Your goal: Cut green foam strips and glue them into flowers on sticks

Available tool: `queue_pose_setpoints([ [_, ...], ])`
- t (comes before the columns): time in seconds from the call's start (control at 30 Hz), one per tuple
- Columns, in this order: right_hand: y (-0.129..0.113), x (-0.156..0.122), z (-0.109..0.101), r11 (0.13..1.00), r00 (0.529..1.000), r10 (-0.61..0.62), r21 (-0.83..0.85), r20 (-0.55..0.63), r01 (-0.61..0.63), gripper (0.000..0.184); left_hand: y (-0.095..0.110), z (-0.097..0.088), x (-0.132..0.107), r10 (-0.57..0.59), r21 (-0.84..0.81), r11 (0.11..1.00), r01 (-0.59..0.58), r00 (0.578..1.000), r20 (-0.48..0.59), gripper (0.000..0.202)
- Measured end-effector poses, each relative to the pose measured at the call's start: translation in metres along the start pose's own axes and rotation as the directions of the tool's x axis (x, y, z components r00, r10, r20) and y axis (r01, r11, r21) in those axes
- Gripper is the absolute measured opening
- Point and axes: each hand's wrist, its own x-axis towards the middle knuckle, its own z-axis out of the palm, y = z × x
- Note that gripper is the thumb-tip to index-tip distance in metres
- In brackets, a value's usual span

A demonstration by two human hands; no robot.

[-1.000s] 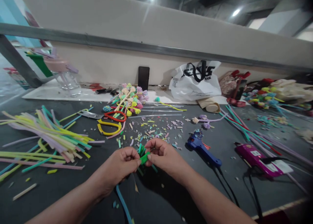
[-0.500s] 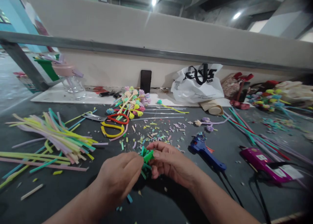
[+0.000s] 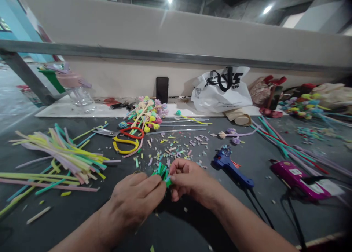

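Observation:
My left hand (image 3: 140,193) is closed around a small bunch of green pipe cleaner pieces (image 3: 161,169), whose ends stick out past its fingers. Thumb and fingers of my right hand (image 3: 187,178) pinch a bright green bit (image 3: 168,181) at the side of that bunch. The fingers hide most of the bunch, so how its pieces are joined cannot be seen. Just beyond the hands, many cut pipe cleaner snippets (image 3: 189,146) lie scattered. Scissors (image 3: 125,145) with one red and one yellow handle rest farther left.
At left lies a pile of pastel pipe cleaners (image 3: 66,153). Pipe cleaner flowers (image 3: 148,114) are heaped at the back, before an upright phone (image 3: 162,90). A blue glue gun (image 3: 233,169) and a magenta device (image 3: 294,180) with cords lie right. Behind stands a white bag (image 3: 220,94).
My left hand has turned flatter, its fingers now covering more of the green bunch. The bright green piece has shifted lower and shows less. My right hand stays beside it, still pinching.

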Motion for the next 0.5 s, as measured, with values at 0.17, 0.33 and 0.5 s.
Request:
queue_pose_setpoints([
  [0.17,0.001,0.003,0.004,0.947,0.972,-0.18,-0.292,-0.151,0.13,0.013,-0.003,0.004,-0.001,-0.03,-0.048,0.998,0.031,0.999,0.026,0.028],
  [0.33,0.003,-0.002,-0.001,0.791,0.868,-0.48,-0.489,-0.126,0.367,0.01,-0.02,0.006,-0.008,-0.151,-0.07,0.985,0.156,0.986,0.072,0.04],
  [0.5,0.004,-0.01,-0.01,0.527,0.72,-0.694,-0.671,0.015,0.522,0.016,-0.043,-0.002,-0.009,-0.256,-0.086,0.959,0.271,0.954,0.152,0.044],
])
